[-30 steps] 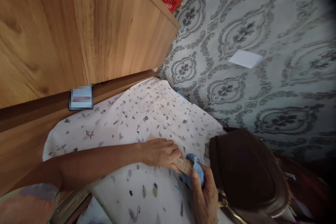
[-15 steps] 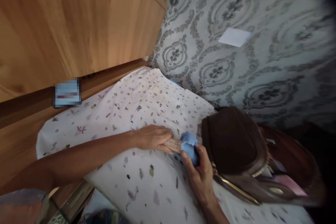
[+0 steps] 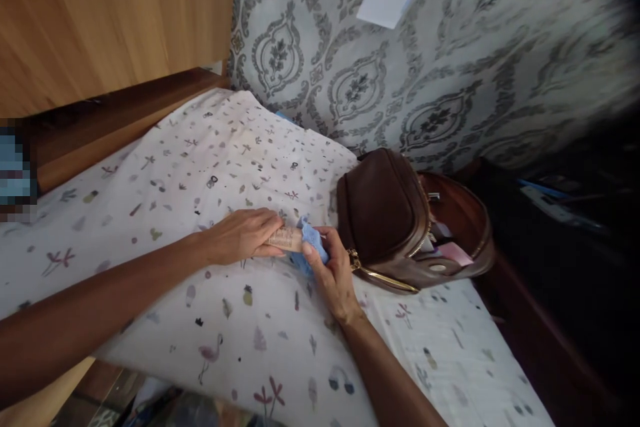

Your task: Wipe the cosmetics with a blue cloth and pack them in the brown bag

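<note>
My cloth was light blue, my strip tan with darker markings. The white sheet carried small palm, pineapple and flamingo prints; the bag was brown with a gold zip, the wallpaper pale with grey medallions.

Bar and cloth, between the left hand and right hand.
The bar is tan and straight-edged, with rows of small dark marks, and lies crosswise, one end under the left hand's fingers, the other meeting the cloth; its full length is hidden. The cloth is light blue, soft and crumpled, bunched against the bar within the right hand's thumb and fingers.
</note>
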Demonstrator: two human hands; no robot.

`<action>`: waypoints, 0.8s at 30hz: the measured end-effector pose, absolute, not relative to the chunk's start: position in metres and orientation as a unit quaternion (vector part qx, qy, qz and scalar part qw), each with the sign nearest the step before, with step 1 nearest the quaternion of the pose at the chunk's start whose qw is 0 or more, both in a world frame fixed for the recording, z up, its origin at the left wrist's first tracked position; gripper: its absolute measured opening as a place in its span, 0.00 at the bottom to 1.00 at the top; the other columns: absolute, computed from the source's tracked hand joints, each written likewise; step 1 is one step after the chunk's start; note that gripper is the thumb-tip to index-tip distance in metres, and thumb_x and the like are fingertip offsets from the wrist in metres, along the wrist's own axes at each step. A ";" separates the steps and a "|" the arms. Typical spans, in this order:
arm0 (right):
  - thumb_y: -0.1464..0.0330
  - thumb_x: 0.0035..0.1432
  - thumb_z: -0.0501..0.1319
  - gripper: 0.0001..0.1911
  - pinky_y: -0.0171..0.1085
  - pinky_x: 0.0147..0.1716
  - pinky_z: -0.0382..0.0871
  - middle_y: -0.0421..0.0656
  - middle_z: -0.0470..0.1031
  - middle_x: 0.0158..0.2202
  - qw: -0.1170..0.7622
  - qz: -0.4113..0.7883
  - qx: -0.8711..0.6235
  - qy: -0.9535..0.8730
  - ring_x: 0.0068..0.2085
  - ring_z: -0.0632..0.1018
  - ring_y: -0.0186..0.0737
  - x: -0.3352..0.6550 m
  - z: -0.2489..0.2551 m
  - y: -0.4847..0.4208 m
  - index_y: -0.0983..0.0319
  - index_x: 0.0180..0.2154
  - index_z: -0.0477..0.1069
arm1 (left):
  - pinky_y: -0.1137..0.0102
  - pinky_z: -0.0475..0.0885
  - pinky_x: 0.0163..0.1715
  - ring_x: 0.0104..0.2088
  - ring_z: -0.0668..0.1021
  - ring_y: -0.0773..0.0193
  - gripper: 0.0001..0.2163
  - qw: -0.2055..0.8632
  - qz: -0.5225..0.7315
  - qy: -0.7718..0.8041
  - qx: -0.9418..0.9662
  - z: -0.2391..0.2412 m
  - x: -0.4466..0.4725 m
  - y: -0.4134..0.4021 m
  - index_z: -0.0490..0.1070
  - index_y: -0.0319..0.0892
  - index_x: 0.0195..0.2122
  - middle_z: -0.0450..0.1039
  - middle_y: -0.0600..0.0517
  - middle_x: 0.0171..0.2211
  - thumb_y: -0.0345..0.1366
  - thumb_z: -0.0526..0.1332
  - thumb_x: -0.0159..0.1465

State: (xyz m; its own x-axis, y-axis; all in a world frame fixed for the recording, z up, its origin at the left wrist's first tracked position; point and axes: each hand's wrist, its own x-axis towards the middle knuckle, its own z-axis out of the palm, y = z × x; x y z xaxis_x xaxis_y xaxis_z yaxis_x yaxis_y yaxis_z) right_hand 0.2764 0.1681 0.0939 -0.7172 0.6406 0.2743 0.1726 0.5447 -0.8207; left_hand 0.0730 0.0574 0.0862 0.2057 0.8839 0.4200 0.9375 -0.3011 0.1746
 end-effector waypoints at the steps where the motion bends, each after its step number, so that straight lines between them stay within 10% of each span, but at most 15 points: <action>1: 0.51 0.61 0.59 0.19 0.35 0.30 0.64 0.38 0.72 0.30 0.282 0.412 -0.250 -0.830 0.31 0.70 0.37 0.277 0.094 0.168 0.60 0.41 0.67 | 0.68 0.66 0.30 0.35 0.76 0.60 0.20 0.063 -0.228 -0.585 -0.776 0.086 0.073 0.058 0.66 0.38 0.43 0.73 0.47 0.37 0.52 0.49 0.73; 16: 0.51 0.68 0.49 0.23 0.35 0.25 0.57 0.35 0.57 0.23 0.342 0.382 -0.312 -0.800 0.25 0.61 0.34 0.276 0.094 0.170 0.59 0.26 0.60 | 0.70 0.66 0.28 0.32 0.75 0.63 0.20 0.124 -0.223 -0.586 -0.769 0.086 0.076 0.057 0.66 0.39 0.43 0.72 0.47 0.36 0.53 0.49 0.73; 20: 0.61 0.65 0.56 0.12 0.39 0.39 0.70 0.43 0.73 0.36 0.375 0.309 -0.297 -0.822 0.37 0.74 0.40 0.278 0.087 0.177 0.61 0.43 0.71 | 0.70 0.66 0.27 0.32 0.74 0.63 0.20 0.144 -0.229 -0.581 -0.767 0.087 0.076 0.058 0.65 0.39 0.42 0.72 0.47 0.36 0.53 0.49 0.73; 24: 0.69 0.58 0.59 0.24 0.50 0.55 0.69 0.51 0.70 0.54 0.351 0.245 -0.229 -0.874 0.55 0.74 0.50 0.280 0.080 0.183 0.60 0.57 0.69 | 0.70 0.65 0.27 0.32 0.74 0.63 0.18 0.144 -0.251 -0.579 -0.762 0.087 0.076 0.058 0.66 0.40 0.43 0.72 0.48 0.35 0.52 0.51 0.73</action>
State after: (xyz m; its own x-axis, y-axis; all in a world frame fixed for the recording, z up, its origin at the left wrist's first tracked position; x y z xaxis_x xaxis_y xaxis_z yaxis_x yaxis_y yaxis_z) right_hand 0.2802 0.1829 0.0801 -0.6489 0.5728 0.5008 0.2293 0.7748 -0.5891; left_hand 0.0758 0.0579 0.0875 0.2041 0.8105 0.5491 0.9548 -0.2886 0.0711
